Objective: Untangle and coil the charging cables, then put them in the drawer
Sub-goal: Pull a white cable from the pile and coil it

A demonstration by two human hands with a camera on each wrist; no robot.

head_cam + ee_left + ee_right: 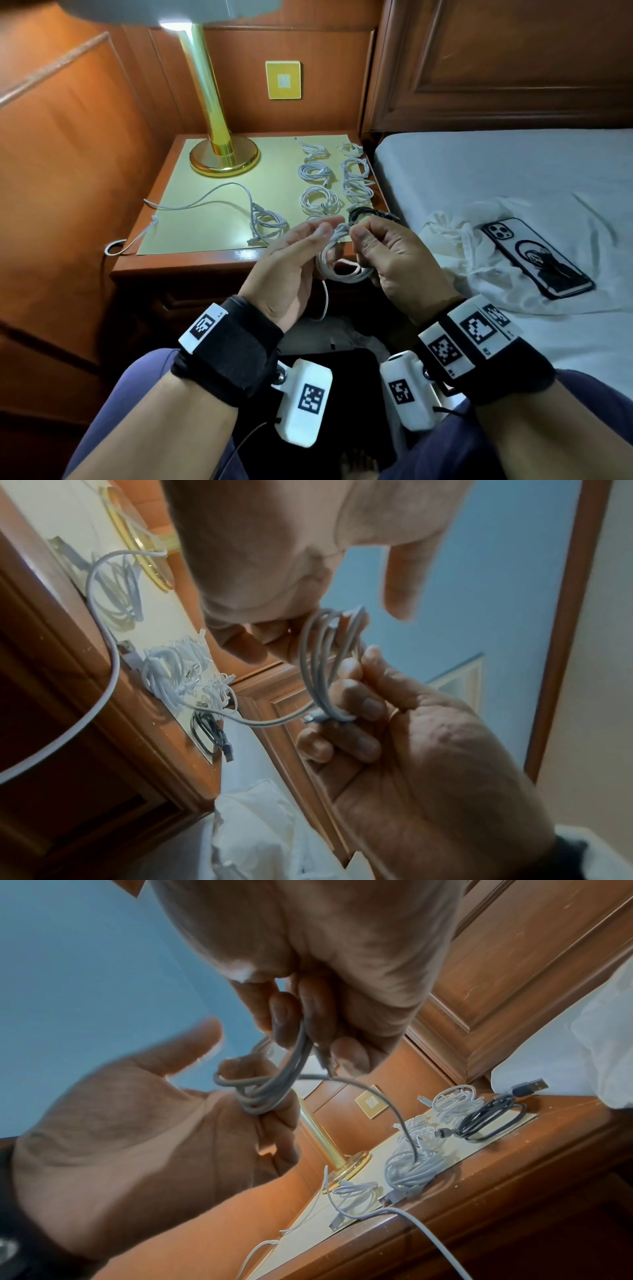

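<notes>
A brass lamp (219, 137) stands at the far left of the worktop (191, 255). On the bed (479, 164) to the right, a phone (537, 257) lies on crumpled white cloth (479, 274).

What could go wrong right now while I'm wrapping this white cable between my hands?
The white cable coil is held mainly by the right hand; the left hand looks fairly open, so the loops may spring apart. Its loose tail hangs below and could snag. The uncoiled cable trails over the nightstand edge and might slide off.
</notes>
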